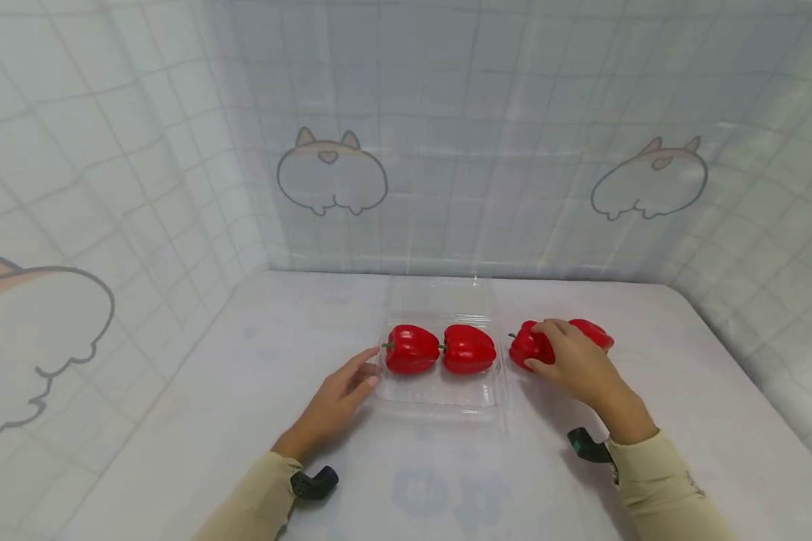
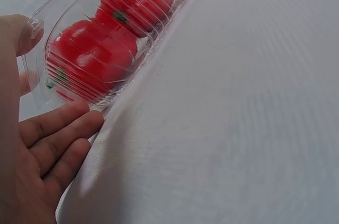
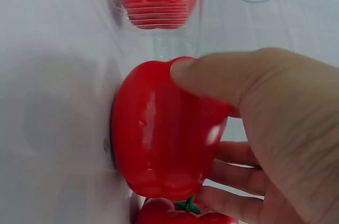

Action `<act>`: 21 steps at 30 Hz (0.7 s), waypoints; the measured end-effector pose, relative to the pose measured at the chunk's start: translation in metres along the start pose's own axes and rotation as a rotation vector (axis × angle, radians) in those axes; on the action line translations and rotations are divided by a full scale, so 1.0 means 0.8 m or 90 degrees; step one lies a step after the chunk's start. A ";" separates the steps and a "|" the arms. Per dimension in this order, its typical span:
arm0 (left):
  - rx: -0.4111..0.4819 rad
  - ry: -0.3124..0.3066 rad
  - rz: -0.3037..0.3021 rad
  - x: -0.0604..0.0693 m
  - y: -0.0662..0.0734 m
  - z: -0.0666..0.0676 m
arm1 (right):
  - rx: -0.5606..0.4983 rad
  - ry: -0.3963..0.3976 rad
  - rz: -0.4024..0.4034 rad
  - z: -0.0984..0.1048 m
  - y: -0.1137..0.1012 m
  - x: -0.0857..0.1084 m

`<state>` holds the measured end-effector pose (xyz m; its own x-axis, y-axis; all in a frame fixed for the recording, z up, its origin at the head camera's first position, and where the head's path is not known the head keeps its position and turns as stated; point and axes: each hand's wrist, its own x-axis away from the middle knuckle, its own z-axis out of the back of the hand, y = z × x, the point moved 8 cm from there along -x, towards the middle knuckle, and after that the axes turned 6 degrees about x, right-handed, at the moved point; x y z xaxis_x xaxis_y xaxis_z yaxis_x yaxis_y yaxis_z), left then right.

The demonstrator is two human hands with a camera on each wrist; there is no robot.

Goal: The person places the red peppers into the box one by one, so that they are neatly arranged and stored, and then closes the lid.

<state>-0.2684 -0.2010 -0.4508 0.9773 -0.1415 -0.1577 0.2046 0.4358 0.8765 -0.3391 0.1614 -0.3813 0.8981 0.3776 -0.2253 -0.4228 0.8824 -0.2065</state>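
Note:
Two red bell peppers (image 1: pixel 412 350) (image 1: pixel 470 349) with green stems lie side by side in a clear plastic box (image 1: pixel 433 391), whose lid (image 1: pixel 438 294) is folded back away from me. At the box's left side, my left hand (image 1: pixel 341 394) touches the edge with thumb and fingertips, its other fingers (image 2: pixel 63 142) extended and loose. To the right of the box, my right hand (image 1: pixel 575 364) grips another red bell pepper (image 3: pixel 164 128) between thumb and fingers, low over the table. One more red bell pepper (image 1: pixel 592 333) lies just beyond that hand, partly hidden by it.
A white table surface (image 1: pixel 243 421) spreads around the box. Pale grid-patterned sheeting with cartoon animal drawings (image 1: pixel 332 174) hangs at the back and both sides. Dark wrist devices (image 1: pixel 314 483) sit on both forearms.

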 end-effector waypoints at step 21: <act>-0.002 0.001 0.020 -0.001 0.001 0.001 | 0.005 0.103 -0.034 0.025 0.003 0.002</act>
<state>-0.2693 -0.2012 -0.4496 0.9835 -0.1254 -0.1306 0.1733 0.4435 0.8793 -0.3361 0.1698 -0.3632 0.8882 0.2805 -0.3640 -0.3731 0.9025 -0.2150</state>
